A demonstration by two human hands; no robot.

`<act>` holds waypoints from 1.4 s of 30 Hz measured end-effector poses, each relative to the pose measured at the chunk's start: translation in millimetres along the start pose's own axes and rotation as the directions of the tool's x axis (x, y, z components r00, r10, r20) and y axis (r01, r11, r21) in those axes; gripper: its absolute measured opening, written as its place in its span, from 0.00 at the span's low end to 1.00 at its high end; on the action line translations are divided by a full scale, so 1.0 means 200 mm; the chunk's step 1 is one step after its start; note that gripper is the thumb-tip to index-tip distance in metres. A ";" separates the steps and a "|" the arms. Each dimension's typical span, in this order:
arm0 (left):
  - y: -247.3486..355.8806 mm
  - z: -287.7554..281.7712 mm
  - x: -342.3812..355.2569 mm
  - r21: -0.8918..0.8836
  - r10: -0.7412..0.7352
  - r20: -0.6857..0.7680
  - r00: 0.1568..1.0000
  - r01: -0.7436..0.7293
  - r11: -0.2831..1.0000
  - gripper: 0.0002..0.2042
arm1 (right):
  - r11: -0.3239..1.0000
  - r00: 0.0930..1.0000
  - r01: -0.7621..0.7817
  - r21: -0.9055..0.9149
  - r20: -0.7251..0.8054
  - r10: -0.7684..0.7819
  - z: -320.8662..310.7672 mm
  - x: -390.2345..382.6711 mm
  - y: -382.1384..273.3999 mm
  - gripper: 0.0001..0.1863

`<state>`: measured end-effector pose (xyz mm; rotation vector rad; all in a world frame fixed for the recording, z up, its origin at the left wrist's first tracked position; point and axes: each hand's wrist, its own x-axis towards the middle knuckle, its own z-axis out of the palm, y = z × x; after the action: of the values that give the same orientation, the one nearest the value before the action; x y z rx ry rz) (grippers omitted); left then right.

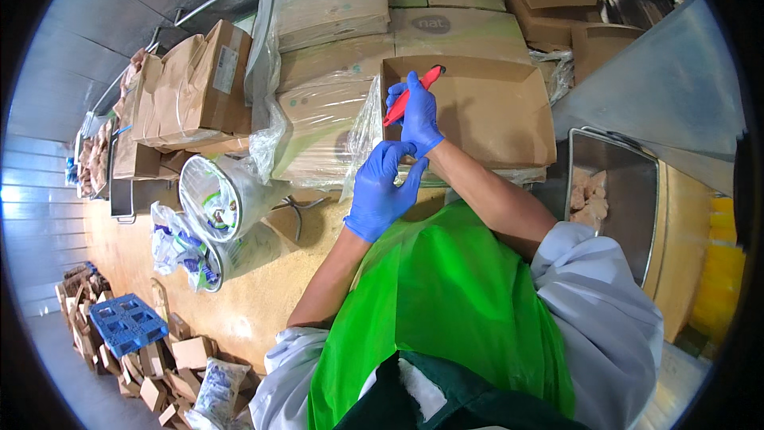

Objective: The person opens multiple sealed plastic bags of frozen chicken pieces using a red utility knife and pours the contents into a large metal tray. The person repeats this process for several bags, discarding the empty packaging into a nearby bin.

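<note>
My right hand (419, 119), in a blue glove, is closed round a red box cutter (415, 95) with a dark tip pointing up and right. It is held over the left side of an open, shallow cardboard box (493, 111) whose visible inside is bare. My left hand (380, 191), gloved in blue too, reaches to my right wrist. Its thumb and fingers close on the cuff (423, 145) of the right glove. The box rests among stacked cartons (334, 72) wrapped in clear film.
To the left stand a film-lined bin (211, 199), a bag of blue and white waste (177, 243) and brown boxes (195, 84). A metal tub (613, 191) with pale pink pieces is at right. Flattened cardboard and a blue crate (129, 324) lie at lower left.
</note>
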<state>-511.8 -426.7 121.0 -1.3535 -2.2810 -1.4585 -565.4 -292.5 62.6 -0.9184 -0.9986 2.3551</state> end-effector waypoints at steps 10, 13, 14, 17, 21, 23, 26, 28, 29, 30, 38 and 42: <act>0.10 0.41 0.25 0.229 -0.141 0.172 0.975 0.100 0.968 0.08 | 0.998 0.998 -0.008 0.060 -0.063 0.011 -0.37 0.21 -0.12 0.24; 0.12 0.47 0.28 0.127 -0.272 0.186 0.944 0.251 0.960 0.08 | 0.996 0.998 -0.053 0.067 -0.032 0.055 -0.42 0.23 -0.16 0.24; 0.14 0.48 0.28 0.079 -0.328 0.195 0.924 0.318 0.945 0.09 | 0.996 0.997 -0.061 0.065 -0.037 0.063 -0.42 0.24 -0.17 0.24; 0.25 0.50 0.31 0.143 -0.272 0.178 0.946 0.249 0.958 0.09 | 0.996 0.997 -0.075 0.051 -0.019 0.076 -0.43 0.25 -0.21 0.24; 0.20 0.50 0.32 0.143 -0.344 0.149 0.927 0.325 0.935 0.09 | 0.992 0.992 -0.107 0.062 0.076 0.102 -0.41 0.26 -0.20 0.24; 0.23 0.50 0.34 0.177 -0.363 0.156 0.919 0.335 0.925 0.08 | 0.992 0.990 -0.121 0.035 0.081 0.118 -0.42 0.26 -0.20 0.24; 0.27 0.49 0.36 0.232 -0.378 0.236 0.895 0.326 0.916 0.08 | 0.991 0.986 -0.135 -0.008 0.099 0.135 -0.44 0.26 -0.21 0.24; 0.22 0.50 0.33 0.194 -0.362 0.212 0.908 0.324 0.926 0.08 | 0.986 0.976 -0.168 0.002 0.139 0.166 -0.45 0.26 -0.20 0.24; 0.21 0.50 0.33 0.174 -0.353 0.200 0.914 0.322 0.931 0.08 | 0.986 0.977 -0.164 -0.019 0.135 0.165 -0.45 0.26 -0.20 0.23; 0.20 0.50 0.33 0.190 -0.332 0.203 0.921 0.296 0.936 0.08 | 0.987 0.978 -0.157 -0.042 0.129 0.162 -0.46 0.26 -0.20 0.23; 0.14 0.55 0.30 -0.070 -0.430 0.283 0.857 0.465 0.882 0.11 | 0.983 0.981 -0.164 -0.082 0.093 0.172 -0.53 0.20 -0.20 0.23; 0.11 0.56 0.32 -0.109 -0.255 0.301 0.919 0.299 0.948 0.08 | 0.983 0.986 -0.168 -0.068 -0.018 0.167 -0.59 0.29 -0.18 0.22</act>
<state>-495.6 -297.2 110.4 -1.4053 -2.6862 -1.6474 -516.8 -178.8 3.7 -1.0807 -1.0403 2.4623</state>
